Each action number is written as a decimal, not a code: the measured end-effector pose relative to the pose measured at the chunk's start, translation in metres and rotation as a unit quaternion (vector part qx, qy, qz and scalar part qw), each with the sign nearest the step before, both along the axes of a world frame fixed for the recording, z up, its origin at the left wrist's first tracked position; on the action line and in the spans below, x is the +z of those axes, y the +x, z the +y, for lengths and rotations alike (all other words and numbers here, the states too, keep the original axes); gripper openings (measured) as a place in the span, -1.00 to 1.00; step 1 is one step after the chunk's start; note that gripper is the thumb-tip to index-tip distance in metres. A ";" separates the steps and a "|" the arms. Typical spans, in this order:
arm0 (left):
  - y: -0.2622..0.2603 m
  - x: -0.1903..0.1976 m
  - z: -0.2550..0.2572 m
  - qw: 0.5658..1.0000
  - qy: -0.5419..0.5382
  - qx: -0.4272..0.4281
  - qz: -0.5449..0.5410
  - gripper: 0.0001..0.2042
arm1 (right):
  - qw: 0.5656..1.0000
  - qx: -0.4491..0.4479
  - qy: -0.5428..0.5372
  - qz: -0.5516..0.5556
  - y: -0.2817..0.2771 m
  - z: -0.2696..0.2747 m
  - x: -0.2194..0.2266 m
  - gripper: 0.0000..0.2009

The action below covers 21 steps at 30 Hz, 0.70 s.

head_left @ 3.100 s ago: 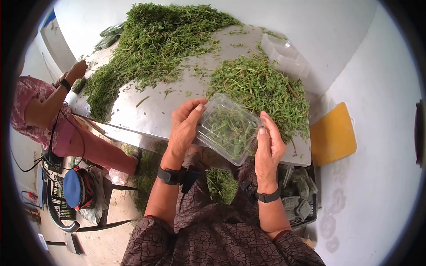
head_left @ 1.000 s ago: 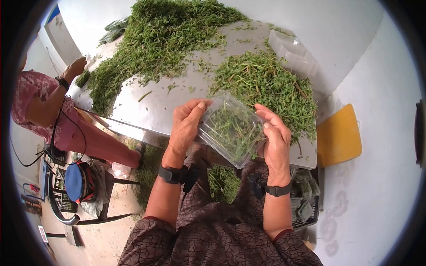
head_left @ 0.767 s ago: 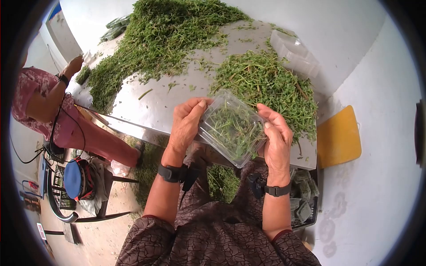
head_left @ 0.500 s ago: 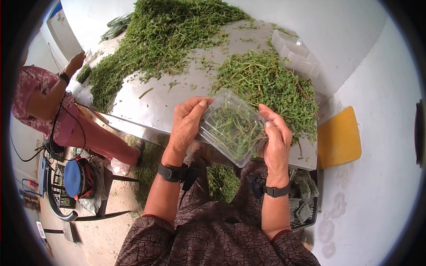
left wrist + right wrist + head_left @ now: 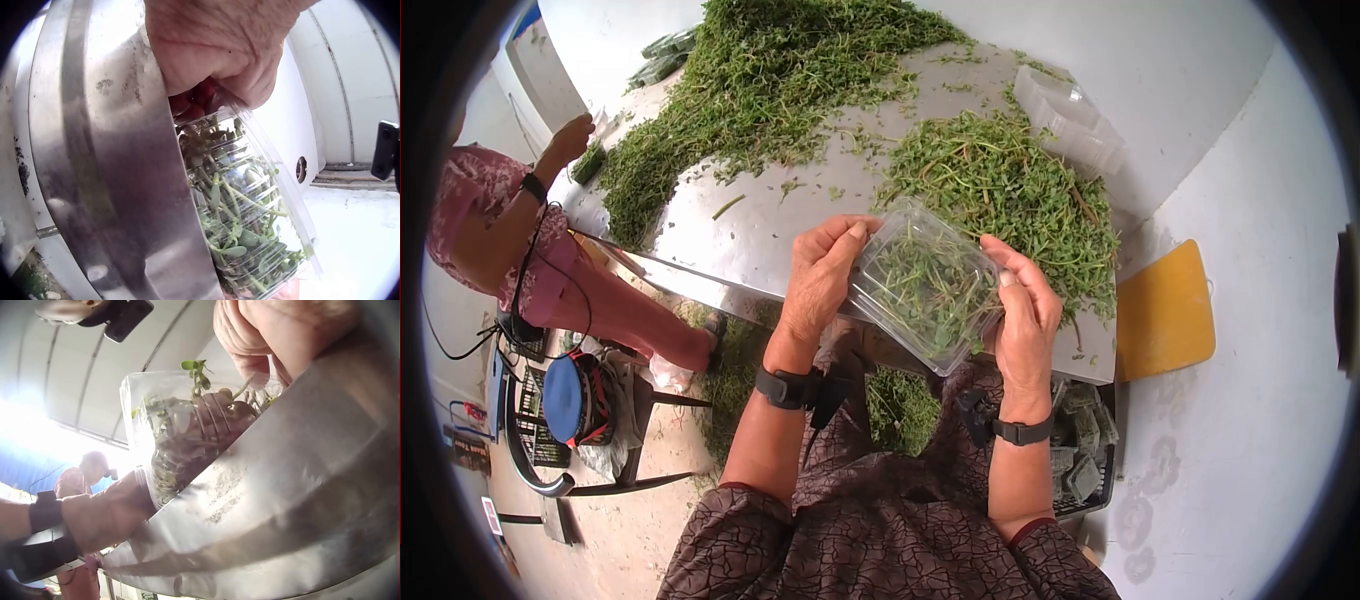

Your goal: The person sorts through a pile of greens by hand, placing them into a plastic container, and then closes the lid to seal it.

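Observation:
A clear plastic clamshell box of leafy green stems is held tilted between both hands, just over the table's front edge. My left hand grips its left side, thumb on top and fingers beneath. On the opposite side my right hand pinches the edge between thumb and fingers. In the left wrist view, the greens press against the ribbed wall. A small sprig pokes up at the box's edge in the right wrist view.
Loose greens lie behind the box, with a larger heap farther back on the metal table. Empty clear boxes stand at the back right. A crate of filled boxes sits below right. Another person stands at the left.
Since the oldest frame, my right hand has shifted slightly right along the box's edge, and the view has moved a little. Over the last second both hands stay nearly still on the clamshell box.

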State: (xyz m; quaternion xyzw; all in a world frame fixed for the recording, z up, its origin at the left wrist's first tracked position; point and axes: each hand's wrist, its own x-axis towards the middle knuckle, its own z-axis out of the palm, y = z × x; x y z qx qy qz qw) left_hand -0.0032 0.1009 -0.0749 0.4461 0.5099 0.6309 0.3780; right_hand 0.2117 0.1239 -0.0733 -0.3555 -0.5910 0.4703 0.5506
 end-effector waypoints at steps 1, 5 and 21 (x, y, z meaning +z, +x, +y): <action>0.000 0.000 0.000 1.000 -0.001 0.003 0.005 -0.78 | 1.000 0.003 -0.005 0.003 0.000 0.000 0.000 -0.67; 0.003 0.001 0.000 1.000 0.008 0.008 -0.008 -0.79 | 0.999 0.011 0.006 0.039 -0.001 0.001 -0.002 -0.67; 0.002 0.001 -0.001 0.999 0.016 -0.034 -0.031 -0.76 | 0.997 0.036 -0.001 0.065 0.000 0.003 -0.005 -0.75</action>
